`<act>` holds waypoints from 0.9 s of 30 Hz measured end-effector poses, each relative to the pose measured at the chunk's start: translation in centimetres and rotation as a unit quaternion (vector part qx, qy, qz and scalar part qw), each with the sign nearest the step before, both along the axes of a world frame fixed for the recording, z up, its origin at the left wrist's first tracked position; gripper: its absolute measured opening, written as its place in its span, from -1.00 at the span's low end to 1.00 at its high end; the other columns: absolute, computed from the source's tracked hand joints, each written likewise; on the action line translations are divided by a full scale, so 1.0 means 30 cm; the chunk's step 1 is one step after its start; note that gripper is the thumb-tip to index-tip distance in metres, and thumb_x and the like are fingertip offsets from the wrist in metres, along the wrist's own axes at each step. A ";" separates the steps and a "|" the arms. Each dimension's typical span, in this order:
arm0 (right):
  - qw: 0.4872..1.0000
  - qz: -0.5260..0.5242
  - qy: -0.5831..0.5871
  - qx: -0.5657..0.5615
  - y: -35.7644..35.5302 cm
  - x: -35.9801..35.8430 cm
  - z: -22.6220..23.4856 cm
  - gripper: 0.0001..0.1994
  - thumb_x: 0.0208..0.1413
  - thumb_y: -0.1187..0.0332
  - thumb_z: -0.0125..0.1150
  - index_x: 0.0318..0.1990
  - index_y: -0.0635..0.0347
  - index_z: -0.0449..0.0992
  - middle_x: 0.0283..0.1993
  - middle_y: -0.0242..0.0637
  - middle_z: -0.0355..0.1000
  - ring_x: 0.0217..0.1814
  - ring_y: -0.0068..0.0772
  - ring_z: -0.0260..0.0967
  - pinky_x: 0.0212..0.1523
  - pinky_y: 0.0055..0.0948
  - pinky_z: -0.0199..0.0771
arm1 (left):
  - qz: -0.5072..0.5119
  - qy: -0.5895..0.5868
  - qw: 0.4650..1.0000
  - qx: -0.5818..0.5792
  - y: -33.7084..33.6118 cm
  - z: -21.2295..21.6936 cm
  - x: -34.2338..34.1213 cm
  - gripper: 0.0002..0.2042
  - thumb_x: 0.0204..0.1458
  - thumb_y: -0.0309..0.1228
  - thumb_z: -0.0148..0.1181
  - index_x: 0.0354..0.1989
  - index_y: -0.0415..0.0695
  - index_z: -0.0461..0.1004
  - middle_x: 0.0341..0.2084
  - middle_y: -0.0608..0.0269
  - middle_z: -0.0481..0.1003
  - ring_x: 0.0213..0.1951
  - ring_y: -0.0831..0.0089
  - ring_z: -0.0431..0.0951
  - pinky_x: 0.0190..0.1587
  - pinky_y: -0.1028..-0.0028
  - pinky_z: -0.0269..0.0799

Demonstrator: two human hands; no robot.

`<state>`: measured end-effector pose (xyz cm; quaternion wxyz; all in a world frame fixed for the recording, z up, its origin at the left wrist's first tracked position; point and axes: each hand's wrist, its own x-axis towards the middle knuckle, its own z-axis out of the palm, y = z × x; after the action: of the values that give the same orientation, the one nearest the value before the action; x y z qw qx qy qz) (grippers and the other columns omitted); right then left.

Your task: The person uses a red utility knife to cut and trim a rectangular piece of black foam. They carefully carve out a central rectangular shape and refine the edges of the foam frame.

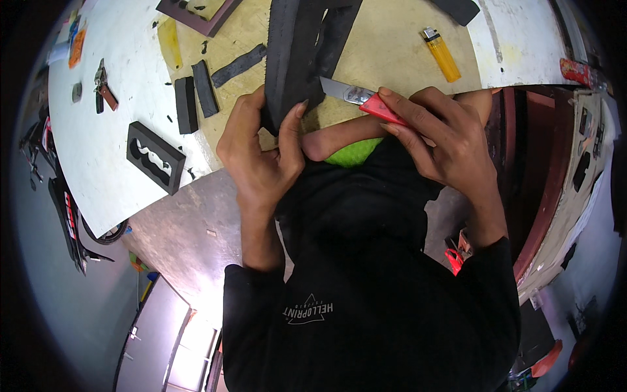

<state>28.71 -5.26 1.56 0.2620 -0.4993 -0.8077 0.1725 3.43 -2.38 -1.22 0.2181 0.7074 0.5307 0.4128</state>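
Note:
A long black foam piece (290,62) with a slot cut through it stands at the near edge of the table. My left hand (261,147) grips its near end, thumb on the right side and fingers on the left. My right hand (447,134) is closed around the red handle of a utility knife (381,109). The knife's blade is out and points left, its tip at the foam's right side beside the slot. Whether the tip is in the foam or only against it, I cannot tell.
Black foam strips (205,88) and a foam frame with scalloped cutouts (155,158) lie to the left. Pliers (103,85) rest farther left, and a yellow lighter (441,54) lies at right. Under the knife are a bare limb and green fabric (353,153).

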 end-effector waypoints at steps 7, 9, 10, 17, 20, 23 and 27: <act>1.000 0.001 0.007 -0.005 0.006 0.001 -0.018 -0.61 0.06 0.35 0.37 0.09 0.11 0.60 -0.40 -0.26 0.40 -0.54 -0.36 0.40 -0.53 -0.36 0.44 | -0.007 -0.010 1.000 -0.003 0.004 -0.007 -0.004 -0.70 -0.08 -0.61 0.40 -0.16 -0.39 0.49 -0.46 -0.02 0.49 -0.46 0.16 0.57 -0.36 0.41 0.44; 1.000 -0.005 0.005 -0.013 0.006 -0.001 -0.016 -0.61 0.04 0.37 0.39 0.08 0.13 0.61 -0.39 -0.26 0.43 -0.52 -0.37 0.41 -0.51 -0.37 0.43 | -0.010 -0.013 1.000 -0.008 0.006 -0.008 -0.005 -0.70 -0.08 -0.61 0.40 -0.16 -0.39 0.49 -0.46 -0.02 0.49 -0.46 0.16 0.56 -0.36 0.41 0.44; 1.000 -0.008 0.001 -0.021 0.007 -0.004 -0.001 -0.60 0.02 0.40 0.41 0.07 0.16 0.62 -0.38 -0.26 0.46 -0.50 -0.38 0.42 -0.49 -0.39 0.42 | -0.011 -0.013 1.000 -0.015 0.008 -0.003 -0.005 -0.70 -0.08 -0.61 0.40 -0.16 -0.38 0.49 -0.46 -0.02 0.49 -0.46 0.17 0.55 -0.37 0.41 0.44; 0.998 -0.031 -0.062 -0.009 0.011 -0.025 0.020 -0.58 -0.02 0.38 0.45 0.07 0.07 0.64 -0.38 -0.34 0.48 -0.48 -0.43 0.42 -0.43 -0.42 0.35 | -0.024 0.009 1.000 -0.014 0.013 0.010 -0.008 -0.71 -0.07 -0.60 0.40 -0.17 -0.37 0.50 -0.48 0.00 0.48 -0.48 0.18 0.54 -0.38 0.41 0.42; 0.995 -0.030 -0.093 0.001 0.008 -0.018 0.033 -0.58 -0.02 0.34 0.45 0.06 0.01 0.65 -0.38 -0.39 0.48 -0.46 -0.48 0.41 -0.36 -0.42 0.25 | -0.015 -0.002 1.000 -0.012 0.013 0.008 -0.002 -0.72 -0.07 -0.60 0.40 -0.18 -0.37 0.50 -0.48 0.01 0.47 -0.48 0.19 0.53 -0.39 0.41 0.42; 0.994 -0.032 -0.098 0.019 0.005 -0.015 0.030 -0.58 -0.03 0.31 0.45 0.06 -0.01 0.65 -0.38 -0.43 0.47 -0.45 -0.50 0.39 -0.32 -0.42 0.16 | -0.014 0.010 1.000 -0.020 0.010 0.018 0.000 -0.72 -0.08 -0.60 0.40 -0.18 -0.36 0.50 -0.48 0.00 0.48 -0.48 0.20 0.54 -0.39 0.41 0.42; 0.995 -0.032 -0.092 0.015 0.007 -0.011 0.048 -0.59 -0.02 0.32 0.44 0.06 -0.01 0.64 -0.40 -0.43 0.46 -0.45 -0.49 0.39 -0.34 -0.43 0.16 | -0.031 0.006 0.999 -0.009 0.016 0.022 -0.003 -0.73 -0.08 -0.60 0.41 -0.19 -0.35 0.51 -0.48 0.00 0.48 -0.48 0.18 0.54 -0.39 0.41 0.42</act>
<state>28.38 -5.07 2.98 0.1996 -0.5350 -0.8141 0.1056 3.32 -1.89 -0.56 0.2341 0.7239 0.5137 0.3967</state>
